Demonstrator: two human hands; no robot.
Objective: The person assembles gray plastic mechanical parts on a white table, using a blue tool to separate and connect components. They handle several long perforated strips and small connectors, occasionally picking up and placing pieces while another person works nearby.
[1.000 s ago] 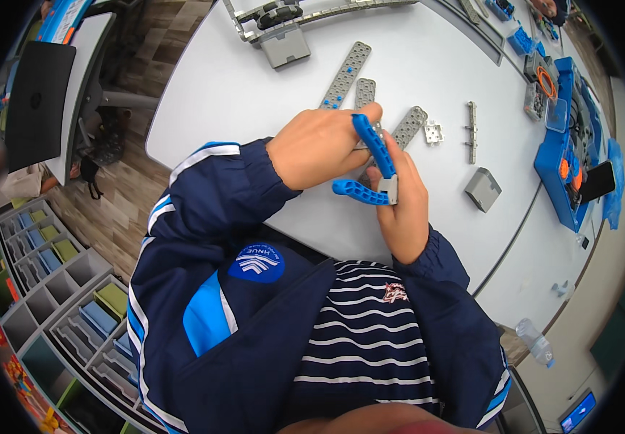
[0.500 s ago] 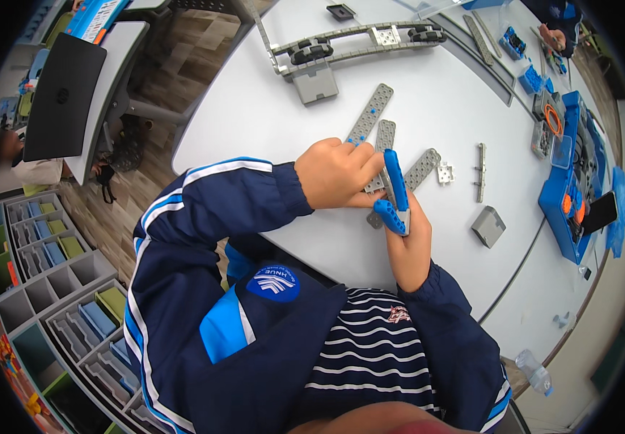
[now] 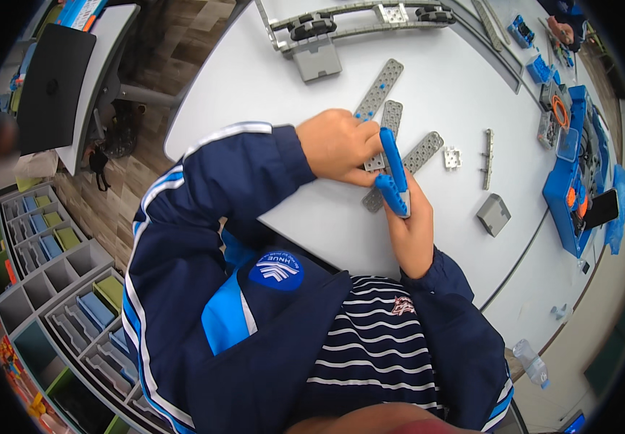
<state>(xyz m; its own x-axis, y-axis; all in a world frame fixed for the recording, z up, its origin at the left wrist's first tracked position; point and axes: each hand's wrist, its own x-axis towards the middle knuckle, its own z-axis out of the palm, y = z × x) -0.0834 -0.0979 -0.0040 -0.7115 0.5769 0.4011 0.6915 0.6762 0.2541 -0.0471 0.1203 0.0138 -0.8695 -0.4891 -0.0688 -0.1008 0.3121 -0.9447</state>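
My left hand point(image 3: 338, 147) is closed, its fingers curled over the near end of a grey perforated beam point(image 3: 379, 92) with small blue pins in it. My right hand point(image 3: 415, 230) is wrapped around a blue and grey plier-like tool point(image 3: 395, 160). Its two blue arms spread into a V beside my left fingers. A second grey beam point(image 3: 392, 117) and a third, slanted grey beam point(image 3: 424, 152) lie by the hands, partly covered by them. My fingers hide where the tool and the beams meet.
At the table's far side stands a long grey frame with black wheels point(image 3: 312, 27), near a grey box point(image 3: 317, 59). To the right lie a white square connector point(image 3: 453, 158), a thin grey rod point(image 3: 487, 160) and a grey block point(image 3: 494, 215). A blue parts bin point(image 3: 557, 189) sits farther right.
The whole view has shifted a little, so the table items sit higher. Both hands keep their hold, and the blue tool has tilted slightly against the beams.
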